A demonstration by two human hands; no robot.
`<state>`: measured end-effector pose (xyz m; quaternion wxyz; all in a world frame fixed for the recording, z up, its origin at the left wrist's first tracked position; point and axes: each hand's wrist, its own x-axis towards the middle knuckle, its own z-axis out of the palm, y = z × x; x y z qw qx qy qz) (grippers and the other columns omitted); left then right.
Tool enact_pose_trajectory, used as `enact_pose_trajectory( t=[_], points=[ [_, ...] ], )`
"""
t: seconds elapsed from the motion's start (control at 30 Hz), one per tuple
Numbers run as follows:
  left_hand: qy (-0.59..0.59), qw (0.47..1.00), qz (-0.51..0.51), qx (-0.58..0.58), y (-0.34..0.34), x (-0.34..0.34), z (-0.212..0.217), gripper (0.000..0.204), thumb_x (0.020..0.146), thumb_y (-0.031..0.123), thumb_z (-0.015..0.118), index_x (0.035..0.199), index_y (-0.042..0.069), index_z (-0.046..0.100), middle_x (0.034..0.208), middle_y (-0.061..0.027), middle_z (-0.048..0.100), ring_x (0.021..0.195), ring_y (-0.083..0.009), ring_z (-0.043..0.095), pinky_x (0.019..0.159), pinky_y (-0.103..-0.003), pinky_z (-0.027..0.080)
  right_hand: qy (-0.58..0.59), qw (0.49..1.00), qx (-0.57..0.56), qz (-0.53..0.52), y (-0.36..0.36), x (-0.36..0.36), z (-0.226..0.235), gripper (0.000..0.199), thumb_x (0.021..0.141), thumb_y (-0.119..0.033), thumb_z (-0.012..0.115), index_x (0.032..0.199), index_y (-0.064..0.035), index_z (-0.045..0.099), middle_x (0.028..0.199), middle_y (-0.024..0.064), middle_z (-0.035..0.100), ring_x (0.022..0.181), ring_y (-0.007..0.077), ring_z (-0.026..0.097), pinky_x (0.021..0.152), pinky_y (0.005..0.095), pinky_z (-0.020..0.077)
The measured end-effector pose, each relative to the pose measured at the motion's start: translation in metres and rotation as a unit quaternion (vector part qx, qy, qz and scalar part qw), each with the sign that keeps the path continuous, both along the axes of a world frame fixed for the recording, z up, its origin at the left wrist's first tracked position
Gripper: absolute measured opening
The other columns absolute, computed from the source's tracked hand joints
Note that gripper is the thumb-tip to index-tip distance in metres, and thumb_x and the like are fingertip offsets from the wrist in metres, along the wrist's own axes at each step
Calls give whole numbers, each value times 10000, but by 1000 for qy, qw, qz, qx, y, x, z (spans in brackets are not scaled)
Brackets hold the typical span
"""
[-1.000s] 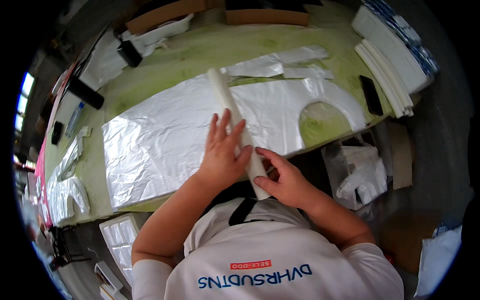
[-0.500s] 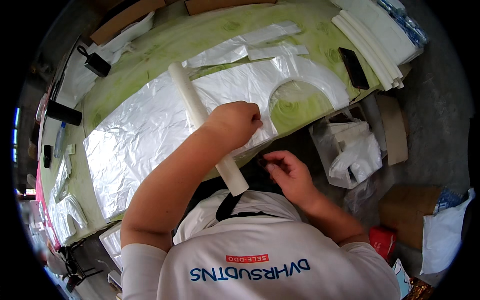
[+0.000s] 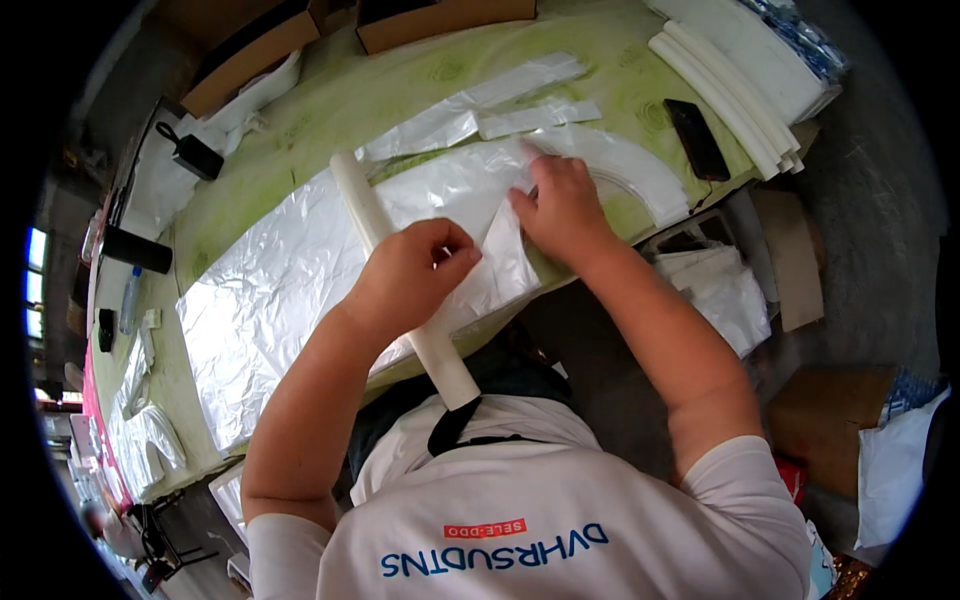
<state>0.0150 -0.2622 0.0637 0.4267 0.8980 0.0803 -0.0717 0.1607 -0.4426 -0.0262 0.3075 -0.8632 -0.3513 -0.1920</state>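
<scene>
A wide piece of shiny white plastic film [image 3: 270,300] lies across the table, with a rounded cut-out at its right end. Over it, slanting toward my body, rests a long white tube [image 3: 447,370]. My left hand [image 3: 405,275] is above the tube and film, thumb and forefinger brought together in a pinch; anything between them is too small to make out. To its right, my right hand [image 3: 565,205] is over the film beside the cut-out. Its forefinger stretches away from me and its thumb stands apart, with nothing visible in its grasp.
Film strips [image 3: 470,105] lie beyond the sheet on the green-patterned table [image 3: 410,85]. A black phone [image 3: 697,140] and several white rolls [image 3: 725,100] sit at the right. Below the table edge is a bin [image 3: 715,285] with white plastic. Cardboard boxes [image 3: 445,25] stand at the back.
My right hand has risen from beside the table edge onto the film near the cut-out. My left hand has drawn back leftward and its fist has loosened into a pinch.
</scene>
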Motion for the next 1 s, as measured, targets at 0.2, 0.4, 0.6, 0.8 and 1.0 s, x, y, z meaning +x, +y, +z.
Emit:
enact_pose_trajectory(
  t=[0.2,0.4,0.6,0.8,1.0],
  points=[
    [-115,989,69,-58,-8,23,2,494,882,249,803,1281,48,592,1181,-86,632,914,-146,638,816,-303,535,-10,998,-57,-40,-1,19,5,633,811,-250,697,1391,-42,552,1103,230,691,991,405,642,930,529,481],
    [-62,972,105,-201,-24,94,-6,750,863,314,816,1466,29,474,1244,-121,620,977,-191,672,773,-319,578,-51,996,16,74,1,15,0,621,798,-150,683,1402,-75,559,1112,209,680,889,404,670,812,483,551],
    [-90,995,37,1,-25,78,-9,548,860,317,817,1278,35,603,1107,-101,685,993,-157,655,812,-326,561,121,962,176,-172,-4,48,-17,436,856,-130,662,1271,-3,620,993,224,709,826,375,680,779,465,544],
    [24,957,-219,188,-20,24,-12,373,823,302,801,1091,68,689,1026,-124,709,920,-325,689,843,-378,548,457,749,465,-115,-34,75,-16,263,918,-157,650,1134,-9,680,969,141,718,740,229,683,581,348,504],
    [65,981,-131,126,-20,24,-9,199,892,190,702,1043,60,702,990,-143,732,904,-298,704,848,-367,555,536,626,558,-95,-121,104,25,265,971,-47,539,1225,-25,610,1080,142,672,788,275,678,531,315,435]
  ],
)
